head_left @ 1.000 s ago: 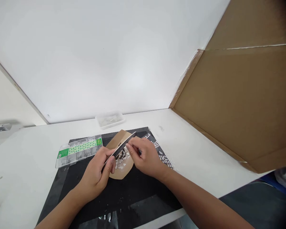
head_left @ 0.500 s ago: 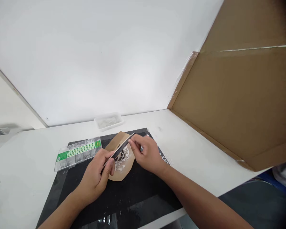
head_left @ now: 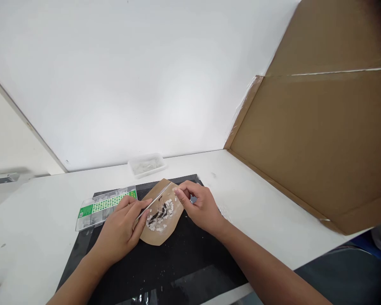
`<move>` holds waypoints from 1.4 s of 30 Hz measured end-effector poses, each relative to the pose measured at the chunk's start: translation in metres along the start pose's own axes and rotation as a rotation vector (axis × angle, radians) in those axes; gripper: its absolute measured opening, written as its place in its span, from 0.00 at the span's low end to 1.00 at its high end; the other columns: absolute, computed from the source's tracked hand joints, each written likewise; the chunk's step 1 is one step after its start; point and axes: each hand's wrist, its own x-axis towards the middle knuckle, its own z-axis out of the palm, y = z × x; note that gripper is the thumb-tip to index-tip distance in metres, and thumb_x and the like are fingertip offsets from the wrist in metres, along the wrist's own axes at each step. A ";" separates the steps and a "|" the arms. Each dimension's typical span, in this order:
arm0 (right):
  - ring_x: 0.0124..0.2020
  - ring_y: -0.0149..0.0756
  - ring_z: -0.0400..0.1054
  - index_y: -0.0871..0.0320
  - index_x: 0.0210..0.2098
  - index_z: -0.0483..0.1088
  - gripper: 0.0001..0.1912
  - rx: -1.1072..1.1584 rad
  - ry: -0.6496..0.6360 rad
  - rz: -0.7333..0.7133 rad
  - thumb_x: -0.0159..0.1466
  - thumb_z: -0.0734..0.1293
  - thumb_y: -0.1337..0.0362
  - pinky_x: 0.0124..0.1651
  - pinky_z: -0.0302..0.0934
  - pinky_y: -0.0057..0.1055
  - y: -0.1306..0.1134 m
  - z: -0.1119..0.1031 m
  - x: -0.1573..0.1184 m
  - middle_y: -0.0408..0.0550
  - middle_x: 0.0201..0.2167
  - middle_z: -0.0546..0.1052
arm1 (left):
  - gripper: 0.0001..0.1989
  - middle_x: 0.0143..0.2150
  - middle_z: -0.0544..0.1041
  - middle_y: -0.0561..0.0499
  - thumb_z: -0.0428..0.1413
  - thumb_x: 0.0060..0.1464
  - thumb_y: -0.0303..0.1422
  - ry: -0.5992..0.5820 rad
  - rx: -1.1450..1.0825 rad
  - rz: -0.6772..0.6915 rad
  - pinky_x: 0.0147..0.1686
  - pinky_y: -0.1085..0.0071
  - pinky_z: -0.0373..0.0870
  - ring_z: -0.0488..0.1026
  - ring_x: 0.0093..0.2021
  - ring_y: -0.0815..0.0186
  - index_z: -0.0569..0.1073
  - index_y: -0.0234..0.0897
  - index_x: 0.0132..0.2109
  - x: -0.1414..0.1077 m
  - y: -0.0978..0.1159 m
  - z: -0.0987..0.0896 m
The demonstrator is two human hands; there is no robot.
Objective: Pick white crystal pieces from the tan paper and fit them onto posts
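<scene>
My left hand [head_left: 125, 222] pinches the lower end of a thin, flat strip [head_left: 158, 197], seen nearly edge-on and pale along its length. The strip slants up to the right above a brown sheet of paper [head_left: 160, 241]. Small white chips [head_left: 169, 207] and dark, curled scraps [head_left: 158, 217] lie on the paper. My right hand [head_left: 198, 205] is closed, thumb against forefinger, just right of the strip's far end. A pale bit shows at its fingertips, too small to name.
A black mat [head_left: 165, 271] lies under the paper on the white table [head_left: 260, 220]. On the left is a clear compartment case [head_left: 106, 205] with a green label. Behind stands a translucent tray [head_left: 147, 165] of pale bits; a cardboard panel [head_left: 311, 148] rises on the right.
The strip has turned from showing its dark face to nearly edge-on. My right fingers have come off its far end, moving slightly right and down. More of the scraps shows.
</scene>
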 end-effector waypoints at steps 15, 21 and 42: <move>0.28 0.30 0.66 0.54 0.34 0.78 0.06 0.057 0.040 -0.154 0.66 0.71 0.60 0.34 0.60 0.29 -0.001 0.010 -0.002 0.42 0.27 0.72 | 0.13 0.48 0.73 0.45 0.55 0.64 0.32 0.048 -0.067 -0.017 0.48 0.58 0.68 0.68 0.50 0.56 0.74 0.43 0.54 0.005 0.014 -0.004; 0.29 0.30 0.67 0.55 0.34 0.77 0.05 0.204 -0.006 -0.195 0.65 0.72 0.60 0.33 0.64 0.28 -0.007 0.019 -0.009 0.43 0.30 0.75 | 0.14 0.49 0.76 0.47 0.56 0.64 0.30 0.104 -0.392 -0.072 0.48 0.62 0.71 0.72 0.50 0.61 0.74 0.45 0.55 0.005 0.021 -0.002; 0.33 0.30 0.67 0.56 0.31 0.75 0.12 0.482 -0.311 -0.076 0.66 0.71 0.55 0.38 0.64 0.29 -0.025 0.007 -0.009 0.42 0.29 0.75 | 0.17 0.38 0.77 0.51 0.57 0.61 0.22 0.056 -0.676 0.033 0.36 0.68 0.72 0.74 0.38 0.66 0.79 0.48 0.50 0.006 0.026 -0.008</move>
